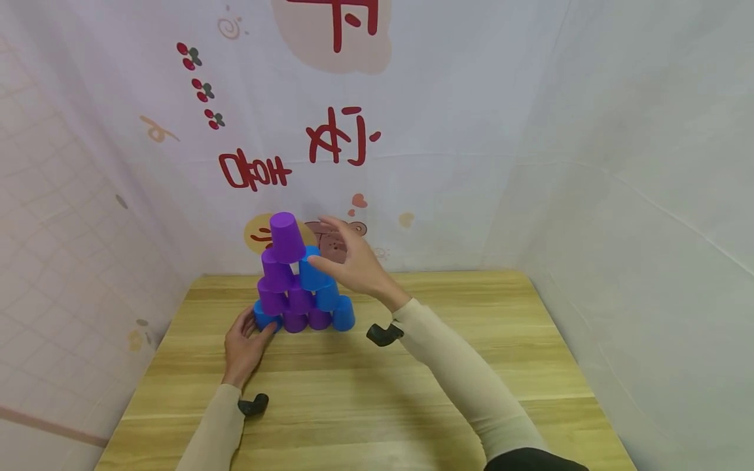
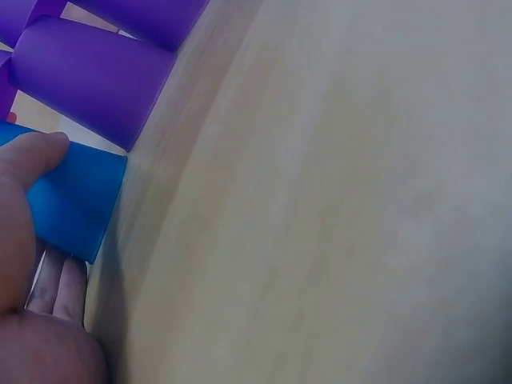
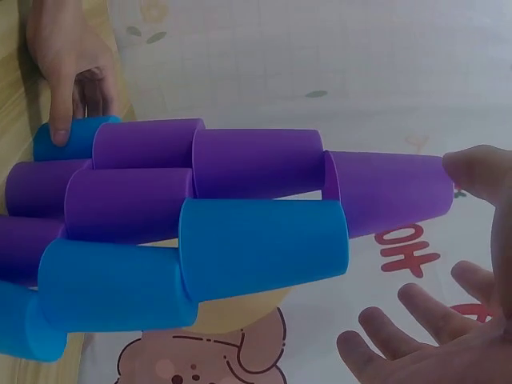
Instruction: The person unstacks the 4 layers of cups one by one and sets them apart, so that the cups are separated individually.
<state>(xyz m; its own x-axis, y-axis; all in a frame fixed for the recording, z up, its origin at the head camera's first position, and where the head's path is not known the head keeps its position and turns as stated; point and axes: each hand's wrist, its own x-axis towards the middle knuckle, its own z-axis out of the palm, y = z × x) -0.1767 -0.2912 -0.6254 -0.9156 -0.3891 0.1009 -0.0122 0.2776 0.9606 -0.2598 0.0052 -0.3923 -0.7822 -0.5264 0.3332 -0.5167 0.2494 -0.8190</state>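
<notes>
Purple and blue cups stand upside down in a stepped pyramid. A single purple cup (image 1: 287, 237) tops it, resting on a purple cup (image 1: 275, 270) and a blue cup (image 3: 264, 248). My left hand (image 1: 243, 347) grips the blue cup (image 2: 78, 196) at the bottom left corner, thumb on its near side and fingers on the far side. Beside the top cup is my right hand (image 1: 353, 261), its thumb and fingers spread with nothing between them. In the right wrist view, the thumb (image 3: 480, 172) overlaps the base end of the top purple cup.
A wooden table (image 1: 365, 405) carries the pyramid near its back left. Behind it hangs a white cloth (image 1: 459, 131) with red characters and cartoon prints, and more cloth (image 1: 648, 196) closes off the right side. A blue cup (image 1: 344, 314) forms the bottom right corner.
</notes>
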